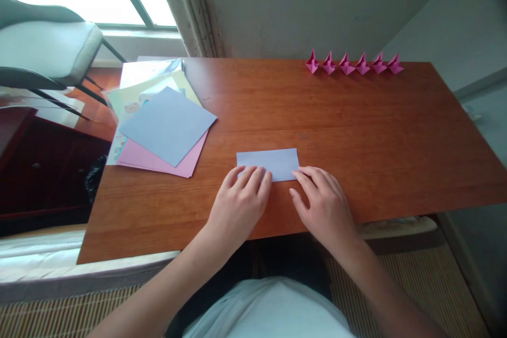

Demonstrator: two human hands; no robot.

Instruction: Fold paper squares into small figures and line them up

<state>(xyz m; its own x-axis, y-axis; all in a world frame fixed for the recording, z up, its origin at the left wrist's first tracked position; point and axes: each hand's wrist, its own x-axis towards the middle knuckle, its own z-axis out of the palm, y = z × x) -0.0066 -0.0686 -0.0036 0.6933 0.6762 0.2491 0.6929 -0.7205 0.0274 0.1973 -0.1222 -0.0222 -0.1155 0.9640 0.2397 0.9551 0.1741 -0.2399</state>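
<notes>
A light blue sheet folded into a narrow rectangle [268, 161] lies flat near the front of the wooden table [356, 132]. My left hand [241, 202] rests with its fingers stretched flat on the near left edge of the folded paper. At the near right corner of the paper lies my right hand [322, 203], fingers extended and pressing down. Neither hand grips anything.
A stack of loose sheets, blue [168, 124] on pink [158, 161] over printed paper, sits at the table's left. Several small pink folded paper figures [354, 64] stand in a row along the far right edge. A grey chair [47, 42] stands by the window.
</notes>
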